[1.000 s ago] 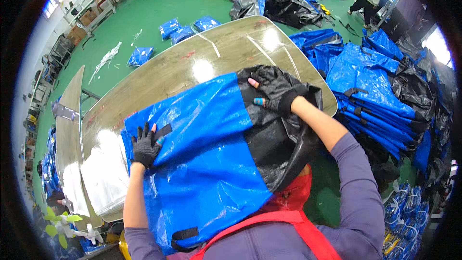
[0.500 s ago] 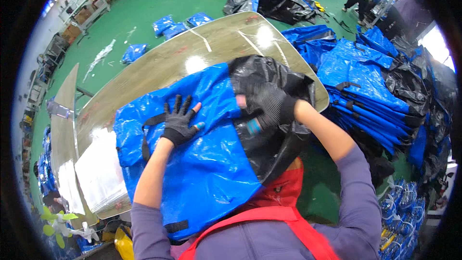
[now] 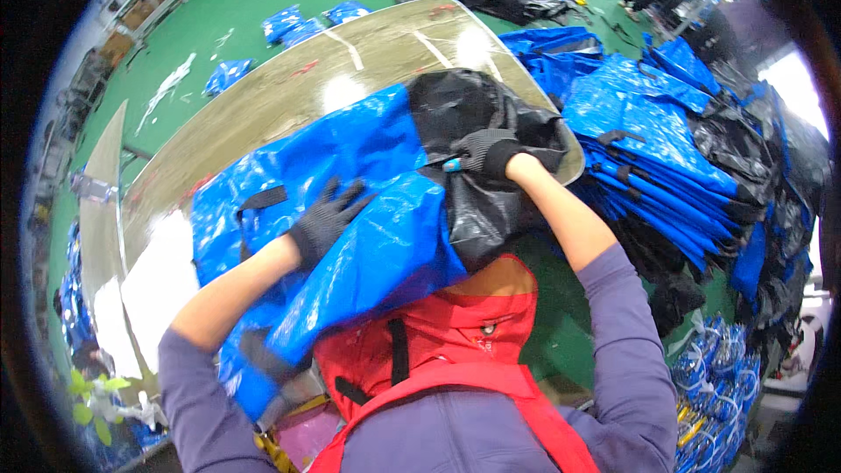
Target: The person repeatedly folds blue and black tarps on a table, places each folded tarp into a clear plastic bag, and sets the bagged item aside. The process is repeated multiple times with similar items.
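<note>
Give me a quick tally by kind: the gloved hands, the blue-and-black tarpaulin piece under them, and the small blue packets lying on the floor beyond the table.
Gloved left hand and right hand: 2
Blue-and-black tarpaulin piece: 1
Small blue packets beyond the table: 4
Total: 7

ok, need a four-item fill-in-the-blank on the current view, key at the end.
1. The left hand is on the ____-coloured section of the large two-colour piece.
2. The right hand is at that piece's ____-coloured section.
3. The wearer's apron is ____ in colour.
4. The folded stack lies to the ____ of the table.

Missing words: blue; black; red; right.
</note>
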`<state>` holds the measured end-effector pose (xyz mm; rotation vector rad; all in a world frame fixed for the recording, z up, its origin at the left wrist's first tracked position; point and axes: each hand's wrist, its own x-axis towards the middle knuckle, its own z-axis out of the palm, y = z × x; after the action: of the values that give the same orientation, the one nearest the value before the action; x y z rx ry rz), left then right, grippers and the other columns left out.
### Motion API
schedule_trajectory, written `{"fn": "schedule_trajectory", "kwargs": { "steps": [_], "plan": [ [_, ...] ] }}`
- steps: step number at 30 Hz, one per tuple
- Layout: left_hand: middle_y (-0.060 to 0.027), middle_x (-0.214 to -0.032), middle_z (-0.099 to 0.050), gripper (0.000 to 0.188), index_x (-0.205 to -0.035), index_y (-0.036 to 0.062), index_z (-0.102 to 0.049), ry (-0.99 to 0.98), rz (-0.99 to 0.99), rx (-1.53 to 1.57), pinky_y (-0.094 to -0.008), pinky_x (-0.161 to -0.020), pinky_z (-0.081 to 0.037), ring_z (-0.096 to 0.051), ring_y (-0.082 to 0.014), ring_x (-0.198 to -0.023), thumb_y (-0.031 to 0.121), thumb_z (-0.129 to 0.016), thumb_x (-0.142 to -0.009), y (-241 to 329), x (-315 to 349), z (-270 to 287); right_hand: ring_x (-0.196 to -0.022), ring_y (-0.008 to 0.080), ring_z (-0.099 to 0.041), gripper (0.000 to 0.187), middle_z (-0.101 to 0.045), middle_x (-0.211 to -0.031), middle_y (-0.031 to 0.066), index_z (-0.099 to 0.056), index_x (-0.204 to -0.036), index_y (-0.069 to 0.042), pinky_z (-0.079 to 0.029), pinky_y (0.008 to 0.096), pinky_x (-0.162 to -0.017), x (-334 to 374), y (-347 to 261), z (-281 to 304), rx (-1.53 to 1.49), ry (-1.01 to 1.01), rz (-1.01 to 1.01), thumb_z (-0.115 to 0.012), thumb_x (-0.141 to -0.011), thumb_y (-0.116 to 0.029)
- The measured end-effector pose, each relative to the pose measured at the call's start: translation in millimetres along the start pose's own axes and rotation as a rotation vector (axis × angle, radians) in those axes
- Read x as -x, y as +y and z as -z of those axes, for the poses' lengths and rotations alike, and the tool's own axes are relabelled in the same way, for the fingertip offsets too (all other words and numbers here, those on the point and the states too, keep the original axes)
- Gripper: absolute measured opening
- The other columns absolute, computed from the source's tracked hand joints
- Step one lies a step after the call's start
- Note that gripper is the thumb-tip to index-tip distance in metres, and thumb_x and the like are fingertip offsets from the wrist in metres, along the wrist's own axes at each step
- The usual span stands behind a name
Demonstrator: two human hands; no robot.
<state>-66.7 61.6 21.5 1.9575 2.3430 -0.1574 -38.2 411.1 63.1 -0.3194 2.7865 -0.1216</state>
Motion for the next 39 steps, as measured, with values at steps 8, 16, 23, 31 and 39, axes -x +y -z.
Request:
{"fn": "schedule_trajectory", "kwargs": {
  "steps": [8, 16, 23, 31, 39],
  "plan": [
    [-0.0201, -0.136, -0.050, 0.052, -0.139, 0.0133, -0.047, -0.337, 0.831, 1.080, -0.0409, -0.108, -0.035, -0.042, -0.0305, -0.132, 0.020, -0.058, -0.089, 58.2, 321.7, 49.1, -0.100, 0.0334, -0.063, 0.059, -0.067, -0.108, 0.0131, -0.071, -0.104, -0.014, -0.048, 0.0432, -0.089, -6.2, 12.9, -14.1, -0.193, -0.044, -0.070, -0.051, -0.081, -0.065],
    [-0.0087, -0.096, -0.065, 0.034, -0.115, 0.0039, -0.061, 0.852, 1.504, 1.141, -0.0390, -0.071, -0.041, -0.052, -0.0233, -0.076, 0.016, -0.065, -0.083, 125.6, 318.7, -67.4, -0.100, 0.0332, -0.063, 0.059, -0.068, -0.105, 0.0150, -0.071, -0.102, -0.011, -0.048, 0.0412, -0.089, 4.0, 9.6, -12.0, -0.279, -0.093, -0.131, -0.057, -0.080, -0.063],
    [-0.0229, -0.141, -0.037, 0.060, -0.138, -0.0012, -0.038, 1.052, 1.449, 0.071, -0.0425, -0.108, -0.028, -0.033, -0.0325, -0.133, 0.026, -0.059, -0.088, 109.8, 235.5, -2.8, -0.102, 0.0319, -0.062, 0.055, -0.066, -0.109, 0.0140, -0.070, -0.108, -0.016, -0.048, 0.0430, -0.089, 20.0, 1.5, -16.2, -0.110, 0.077, -0.221, -0.053, -0.083, -0.062],
    [-0.0187, -0.130, -0.053, 0.055, -0.124, 0.0087, -0.056, 0.207, 1.106, 0.115, -0.0594, -0.114, -0.009, -0.032, -0.0363, -0.135, 0.032, -0.063, -0.075, 47.8, 142.4, 35.3, -0.085, 0.0355, -0.065, 0.044, -0.068, -0.090, 0.0162, -0.071, -0.098, -0.012, -0.051, 0.0462, -0.075, 39.8, 1.1, -20.6, -0.099, 0.194, -0.131, -0.051, -0.089, -0.051],
    [-0.0230, -0.126, -0.055, 0.055, -0.132, 0.0064, -0.051, 0.676, 1.037, 0.226, -0.0524, -0.111, -0.024, -0.051, -0.0364, -0.120, 0.037, -0.055, -0.086, 45.7, 117.6, 102.5, -0.095, 0.0351, -0.063, 0.041, -0.067, -0.101, 0.0164, -0.071, -0.096, -0.010, -0.047, 0.0473, -0.084, 40.6, -3.2, -17.6, -0.228, 0.094, -0.149, -0.054, -0.087, -0.046]
  ]
}}
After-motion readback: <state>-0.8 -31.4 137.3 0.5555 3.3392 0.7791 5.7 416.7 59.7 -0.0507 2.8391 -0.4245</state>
